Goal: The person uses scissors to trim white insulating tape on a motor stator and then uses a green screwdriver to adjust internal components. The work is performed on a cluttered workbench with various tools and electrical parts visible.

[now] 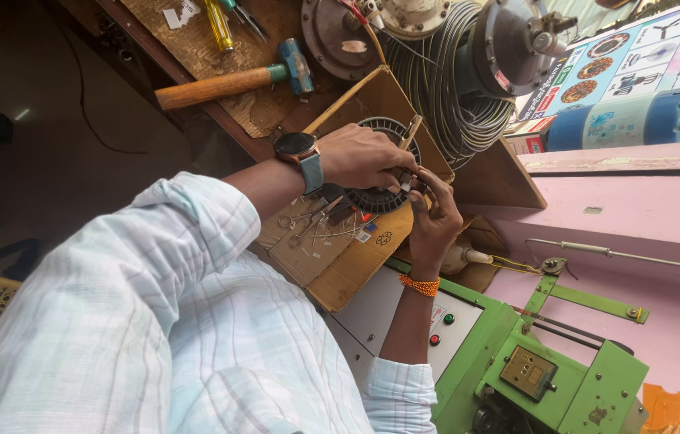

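1. At the centre of the frame, a person in a pale checked shirt works on a round black slotted metal stator core, resting on an opened brown cardboard box.
2. The left hand, wearing a round-faced wristwatch with a grey-blue strap, is clenched over the core's rim and pinches a thin flat wooden strip against it.
3. The right hand, with an orange bead bracelet at the wrist, grasps the core's lower right edge from below, fingers curled.
4. Judged from the grip, steady work here calls for the right hand to brace the core while the left guides the strip squarely into a slot, without levering sideways.
5. Count, upper part of the frame: one wooden-handled hammer with a blue-green head, one yellow-handled screwdriver, one coil of grey wire.
6. One blue cylindrical motor body lies at the upper right.
7. One green metal winding machine fills the lower right, with one red and one green button.
8. Small metal tools lie on the cardboard, too tangled to count.
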